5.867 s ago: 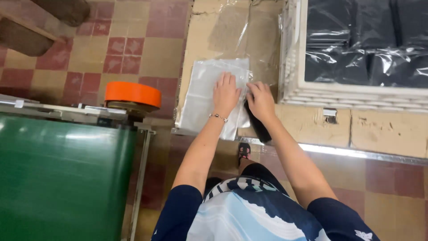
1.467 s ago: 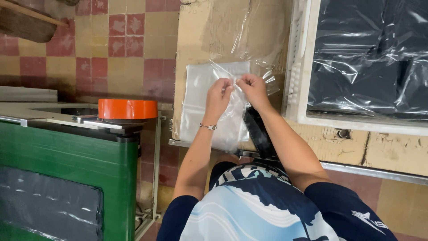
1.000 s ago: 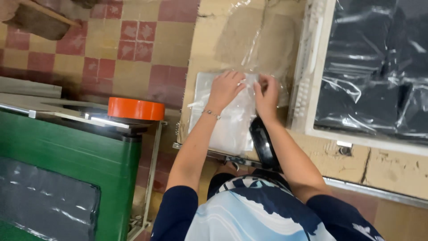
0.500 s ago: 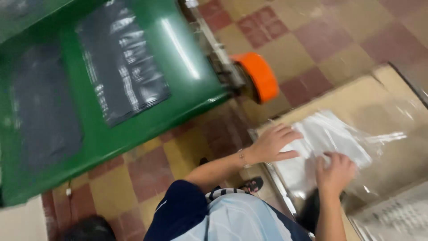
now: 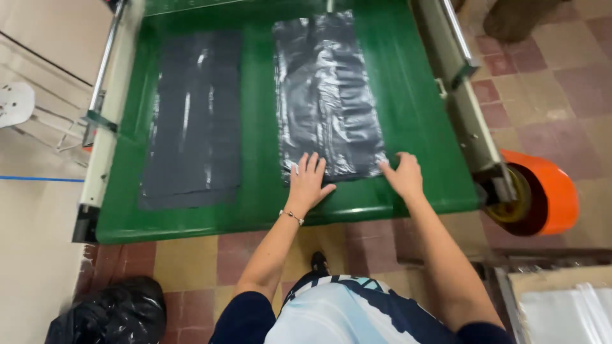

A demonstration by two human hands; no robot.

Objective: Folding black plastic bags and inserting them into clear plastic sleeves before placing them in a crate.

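Two flat stacks of black plastic bags lie on a green conveyor belt (image 5: 255, 191). My left hand (image 5: 307, 181) rests palm down, fingers spread, on the near left corner of the right stack of black bags (image 5: 328, 95). My right hand (image 5: 404, 175) touches that stack's near right corner, fingers spread. Neither hand grips anything. The left stack of black bags (image 5: 191, 121) lies flat and untouched, well to the left of my hands.
An orange roller (image 5: 548, 191) sits at the belt's right end beside a metal side rail (image 5: 465, 95). A full black sack (image 5: 108, 315) lies on the tiled floor at lower left. Clear plastic bags (image 5: 564, 312) rest on cardboard at lower right.
I have turned from the clear bags on the cardboard table to the green belt. Both hands left the clear bags and now lie on the right black stack.
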